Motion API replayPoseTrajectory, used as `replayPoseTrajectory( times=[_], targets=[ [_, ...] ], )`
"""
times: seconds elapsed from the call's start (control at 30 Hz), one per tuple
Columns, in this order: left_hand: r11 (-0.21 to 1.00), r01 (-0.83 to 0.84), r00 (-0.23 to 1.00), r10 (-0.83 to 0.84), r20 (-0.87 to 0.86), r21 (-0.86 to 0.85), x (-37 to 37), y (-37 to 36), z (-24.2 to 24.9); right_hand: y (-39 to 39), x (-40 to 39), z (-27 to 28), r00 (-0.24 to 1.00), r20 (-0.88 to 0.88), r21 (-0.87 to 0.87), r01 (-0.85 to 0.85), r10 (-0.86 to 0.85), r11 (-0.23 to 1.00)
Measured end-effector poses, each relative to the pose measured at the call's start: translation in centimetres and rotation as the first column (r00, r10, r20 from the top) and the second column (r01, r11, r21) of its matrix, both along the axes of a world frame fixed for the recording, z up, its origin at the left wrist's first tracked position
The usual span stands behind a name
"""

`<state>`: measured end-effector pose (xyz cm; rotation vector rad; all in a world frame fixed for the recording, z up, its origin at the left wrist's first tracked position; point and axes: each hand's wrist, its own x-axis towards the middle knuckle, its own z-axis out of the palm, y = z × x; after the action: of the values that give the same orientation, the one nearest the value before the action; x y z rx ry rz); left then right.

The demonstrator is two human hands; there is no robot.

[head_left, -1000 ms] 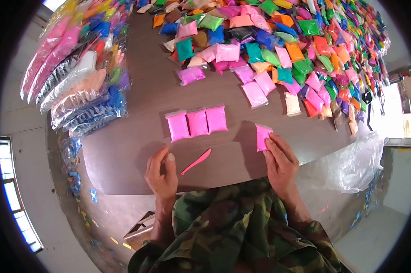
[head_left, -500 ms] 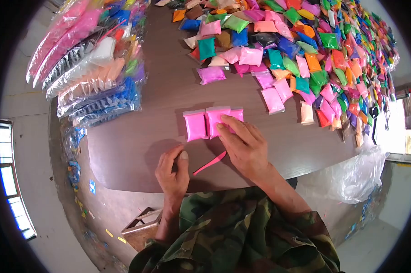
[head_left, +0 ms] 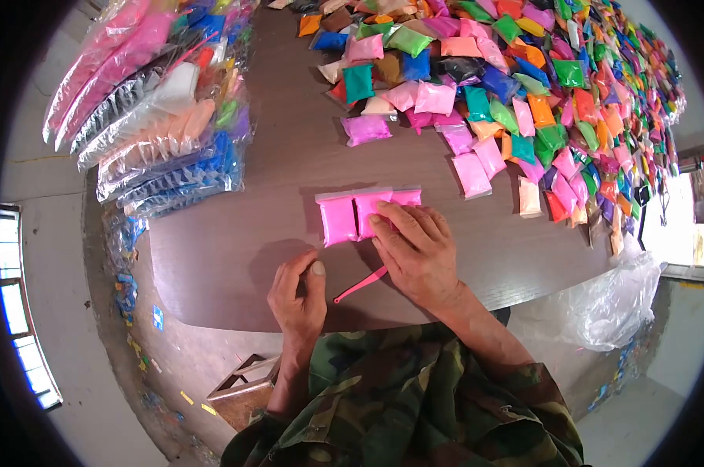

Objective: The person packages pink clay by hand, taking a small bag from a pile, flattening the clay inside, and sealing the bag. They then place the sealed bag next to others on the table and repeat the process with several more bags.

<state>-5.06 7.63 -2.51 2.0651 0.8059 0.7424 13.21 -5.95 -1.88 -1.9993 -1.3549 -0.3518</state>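
Three small clear packets with bright pink filling lie side by side on the brown table: a left packet (head_left: 339,221), a middle packet (head_left: 364,212) and a right packet (head_left: 406,197). Over the middle and right ones is my right hand (head_left: 422,257), its thumb and fingertips closed on the middle packet and covering part of the right one. My left hand (head_left: 299,296) rests near the table's front edge, fingers loosely curled and thumb apart, with nothing visible in it. Between the hands lies a thin pink plastic tool (head_left: 360,286), its upper end partly hidden by my right hand.
A large heap of small coloured packets (head_left: 523,101) spreads over the far right of the table (head_left: 290,163). Bigger bags of coloured packets (head_left: 165,117) are stacked at the left edge. Clear plastic sheeting (head_left: 609,303) hangs at the right. A wooden stool-like frame (head_left: 247,385) stands below.
The middle packet has shifted slightly, and the three tops now line up more evenly. My right hand has moved only a little; my left hand stays nearly still.
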Motion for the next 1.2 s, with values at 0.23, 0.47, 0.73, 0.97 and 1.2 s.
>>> replayPoseTrajectory(
  times=[0.23,0.47,0.73,0.97,1.2],
  targets=[
    [0.999,-0.007,1.000,0.007,0.002,-0.053,-0.1,-0.1,-0.4,-0.4,0.1,0.1,1.000,-0.010,0.009,0.003,-0.003,1.000],
    [0.940,0.147,0.989,-0.140,-0.045,0.307,3.5,1.6,0.3,-0.2,0.0,-0.2,1.000,-0.001,0.009,0.008,-0.008,1.000],
    [0.964,0.170,0.985,-0.170,-0.018,0.203,3.7,2.3,-0.6,-0.3,0.2,-0.8,1.000,-0.005,0.026,-0.004,0.004,1.000],
    [0.952,0.160,0.986,-0.164,-0.007,0.259,3.7,2.3,-0.7,-0.2,0.0,-1.0,1.000,-0.008,0.010,0.003,-0.003,1.000],
    [0.953,0.142,0.989,-0.147,-0.002,0.268,3.7,2.3,-1.1,-0.3,-0.1,-1.2,1.000,-0.018,0.018,0.009,-0.009,1.000]
  ],
)
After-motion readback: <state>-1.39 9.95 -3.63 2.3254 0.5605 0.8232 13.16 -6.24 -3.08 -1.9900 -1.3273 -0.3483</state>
